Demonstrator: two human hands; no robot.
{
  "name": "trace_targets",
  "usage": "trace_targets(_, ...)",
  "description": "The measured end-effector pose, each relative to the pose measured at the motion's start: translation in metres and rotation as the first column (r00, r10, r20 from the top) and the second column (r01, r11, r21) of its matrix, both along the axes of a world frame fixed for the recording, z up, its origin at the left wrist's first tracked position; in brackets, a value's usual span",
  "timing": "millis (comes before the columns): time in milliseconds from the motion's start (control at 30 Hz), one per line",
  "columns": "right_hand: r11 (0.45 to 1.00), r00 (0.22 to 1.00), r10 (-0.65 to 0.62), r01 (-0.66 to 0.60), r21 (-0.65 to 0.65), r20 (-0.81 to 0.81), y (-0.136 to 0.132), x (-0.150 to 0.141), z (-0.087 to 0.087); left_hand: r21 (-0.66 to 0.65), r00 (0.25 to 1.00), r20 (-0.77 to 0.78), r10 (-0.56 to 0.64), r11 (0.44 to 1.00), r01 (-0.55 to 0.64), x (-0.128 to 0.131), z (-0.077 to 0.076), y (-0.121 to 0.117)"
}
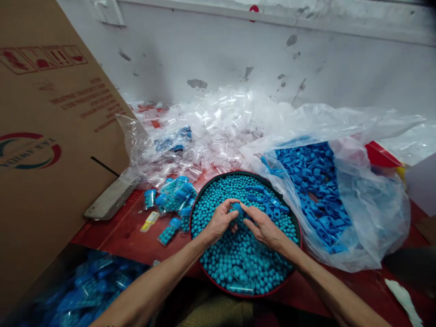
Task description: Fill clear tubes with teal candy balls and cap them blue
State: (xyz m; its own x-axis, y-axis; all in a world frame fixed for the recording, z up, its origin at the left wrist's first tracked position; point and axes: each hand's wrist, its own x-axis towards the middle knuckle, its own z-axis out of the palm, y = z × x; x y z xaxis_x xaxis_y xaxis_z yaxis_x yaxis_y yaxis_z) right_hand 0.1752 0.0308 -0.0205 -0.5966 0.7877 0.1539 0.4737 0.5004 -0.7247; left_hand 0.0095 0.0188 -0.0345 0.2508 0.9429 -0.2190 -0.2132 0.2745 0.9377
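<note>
My left hand [220,221] and my right hand [260,223] meet over a round tub [299,227] filled with small turquoise balls [218,195]. Between their fingertips is a small blue cap [237,208], gripped from both sides. Fingers hide whatever lies beneath the cap. Several blue plastic pieces [269,200] rest on the balls just behind my right hand. A clear tube [241,288] lies on the balls near the tub's front rim.
Filled containers with blue caps [177,193] lie left of the tub. At right, an open plastic bag [371,218] holds many blue parts [316,186]. Clear tubes [221,131] heap up behind. A cardboard box [61,113] stands left, above more blue-capped containers [91,286].
</note>
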Motion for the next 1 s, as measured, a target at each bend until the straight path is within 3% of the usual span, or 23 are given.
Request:
trace_targets(100, 0.99, 0.994, 0.017, -0.032, -0.139, -0.106, 0.013, 0.01, 0.01, -0.019, 0.993, 0.046, -0.105, 0.994, 0.106, -0.005, 0.006, 0.0)
trace_targets(200, 0.939, 0.961, -0.126, 0.036, -0.342, -0.245, 0.027, 0.011, 0.016, 0.01, 0.983, 0.04, -0.18, 0.984, 0.18, -0.005, 0.013, -0.001)
trace_targets(267, 0.912, 0.935, -0.207, 0.078, -0.403, -0.288, 0.032, 0.008, 0.018, 0.026, 0.982, 0.026, -0.185, 0.982, 0.185, -0.001, 0.016, -0.002)
trace_targets(367, 0.955, 0.955, -0.176, 0.107, -0.277, -0.238, 0.031, 0.003, 0.022, 0.018, 0.996, 0.019, -0.092, 0.996, 0.091, 0.005, 0.016, -0.004)
trace_targets(467, 0.982, 0.987, -0.078, 0.051, -0.184, -0.141, 0.02, -0.001, 0.026, -0.003, 1.0, 0.013, 0.004, 1.0, -0.004, 0.008, 0.016, -0.004)
trace_targets(600, 0.996, 0.999, 0.015, -0.018, -0.088, -0.034, -0.001, -0.006, 0.02, -0.02, 0.997, 0.074, 0.022, 1.0, -0.021, 0.008, 0.021, -0.005)
trace_targets(800, 0.992, 0.992, -0.087, 0.078, 0.103, 0.087, -0.012, -0.012, 0.003, 0.003, 0.997, 0.076, 0.001, 1.0, -0.002, 0.009, 0.025, -0.006)
trace_targets(1000, 0.993, 0.988, -0.066, 0.052, 0.104, 0.137, -0.017, -0.017, 0.007, -0.034, 0.995, 0.096, 0.034, 0.999, -0.031, 0.011, 0.025, -0.011)
